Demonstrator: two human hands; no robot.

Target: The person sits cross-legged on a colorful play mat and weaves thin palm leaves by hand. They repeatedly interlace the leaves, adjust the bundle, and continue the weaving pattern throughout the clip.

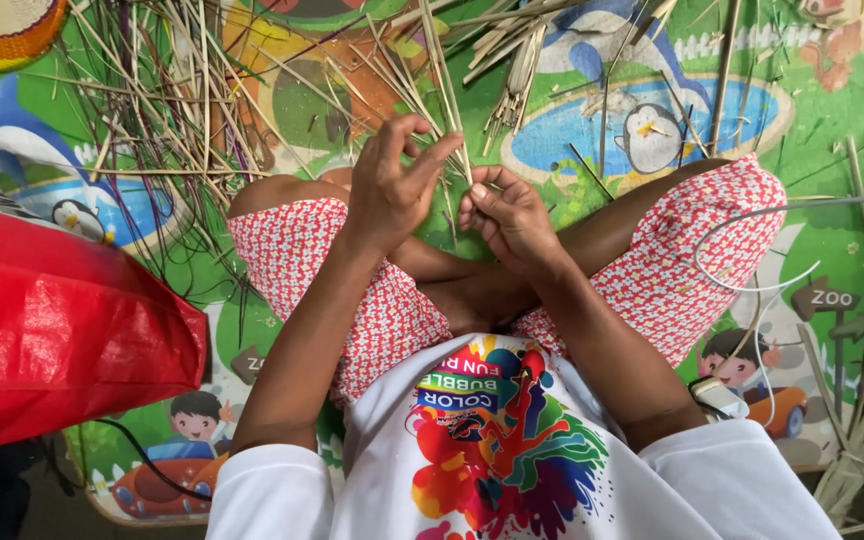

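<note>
Head view: a long pale straw strip (pixel 444 95) is held upright between the knees of a person seated cross-legged on a printed play mat (pixel 812 130). The right hand (pixel 510 215) is closed in a pinch on the lower end of the strip, thumb pressed against the forefinger. The left hand (pixel 392 180) is half open, fingers spread and curled, its fingertips touching the same strip just above the pinch; whether it truly grips the strip or only brushes it cannot be told from here.

The step in hand is judged to be the splitting or smoothing of this strip. It would be done well if the pinch were kept firm and low, so that the strip does not twist, while the upper fingers were drawn along it evenly (a jerk would likely tear or kink so thin a piece). The strip should be kept apart from the loose straw (pixel 167 110) scattered on the mat beyond the left knee, and from the bundle of strips (pixel 517 85) lying just ahead, lest other stems be caught up.

A red bag (pixel 62 330) lies at the person's left, a white cable (pixel 752 285) across the right thigh, and a woven basket rim (pixel 2 30) at the far left corner.
</note>
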